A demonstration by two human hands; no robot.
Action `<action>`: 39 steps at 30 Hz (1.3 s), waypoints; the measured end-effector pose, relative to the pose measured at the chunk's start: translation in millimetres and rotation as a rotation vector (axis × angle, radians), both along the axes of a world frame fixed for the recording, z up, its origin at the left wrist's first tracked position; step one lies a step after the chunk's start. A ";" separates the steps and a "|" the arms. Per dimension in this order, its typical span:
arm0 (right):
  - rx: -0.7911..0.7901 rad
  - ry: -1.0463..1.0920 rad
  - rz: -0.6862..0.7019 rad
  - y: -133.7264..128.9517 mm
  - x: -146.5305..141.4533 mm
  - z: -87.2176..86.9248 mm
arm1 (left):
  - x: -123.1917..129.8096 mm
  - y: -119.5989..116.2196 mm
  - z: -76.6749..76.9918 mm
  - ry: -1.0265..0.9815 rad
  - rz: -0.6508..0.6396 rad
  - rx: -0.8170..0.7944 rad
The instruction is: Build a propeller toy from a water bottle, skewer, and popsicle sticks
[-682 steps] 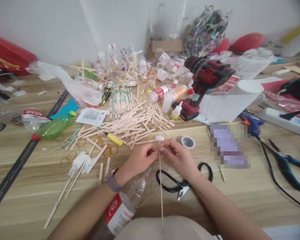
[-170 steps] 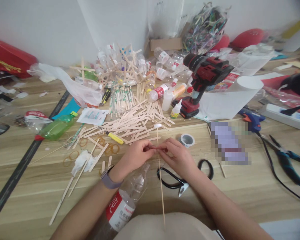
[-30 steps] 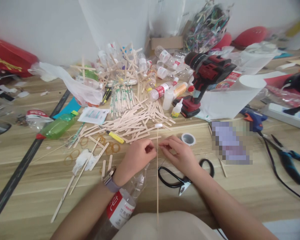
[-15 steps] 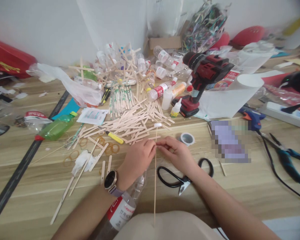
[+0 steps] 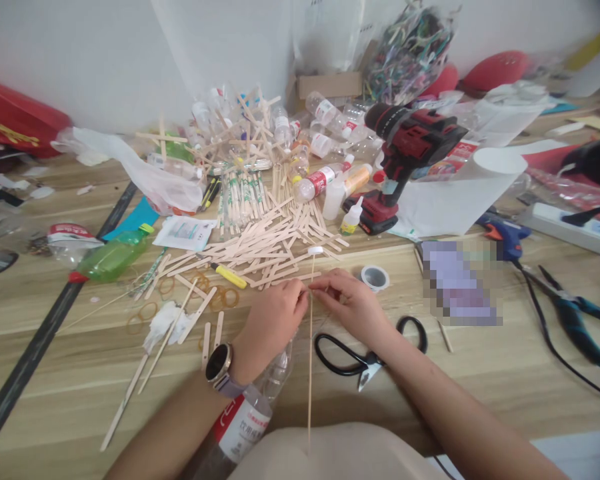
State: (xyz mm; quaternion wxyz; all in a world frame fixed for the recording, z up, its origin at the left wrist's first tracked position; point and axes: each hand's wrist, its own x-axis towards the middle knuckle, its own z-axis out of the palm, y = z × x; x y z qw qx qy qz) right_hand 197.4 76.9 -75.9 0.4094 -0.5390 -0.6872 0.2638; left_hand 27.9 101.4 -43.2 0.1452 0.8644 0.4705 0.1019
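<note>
On my left lies a translucent green plastic bottle (image 5: 115, 257) with a yellow-green collar, tipped on its side at the black strip (image 5: 45, 333) across the wooden table. Nearer me, a thin bare wooden rod (image 5: 167, 337) rests over a crumpled white tissue (image 5: 165, 323), perhaps just laid aside there. A yellow-handled cutter (image 5: 230, 275) sits at the near edge of a heap of flat, pale wooden craft sticks (image 5: 260, 250), probably to keep it within reach.

A clear plastic bottle with a red-and-white label (image 5: 245, 423) leans beneath my left wrist. My left hand (image 5: 275, 320) has its fingers drawn in narrow beside a long, slender wooden stick (image 5: 310, 373); its own back hides whether they grip it. The stick runs from my clothing up between my hands, a small white plastic disc (image 5: 315, 251) at its far end. I judge that my body steadies the near end, leaving the fingertips for finer work.

My right hand (image 5: 350, 307) brings thumb and forefinger close together at the stick; I cannot tell what they pinch. Black-handled scissors (image 5: 369, 363) lie below that wrist, a white-rimmed grey roll (image 5: 375, 278) just beyond the hand, both likely kept handy.
</note>
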 end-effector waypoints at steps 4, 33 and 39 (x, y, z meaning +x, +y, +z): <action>-0.014 -0.072 0.051 4.9 2.7 7.3 | 0.1 -1.1 0.3 0.046 0.004 0.011; -0.005 -0.373 0.315 30.6 6.3 25.5 | -1.2 -3.2 -12.8 0.168 -0.073 0.224; 0.019 -0.380 0.288 30.3 8.3 28.2 | -0.5 -4.1 -12.4 0.142 -0.068 0.186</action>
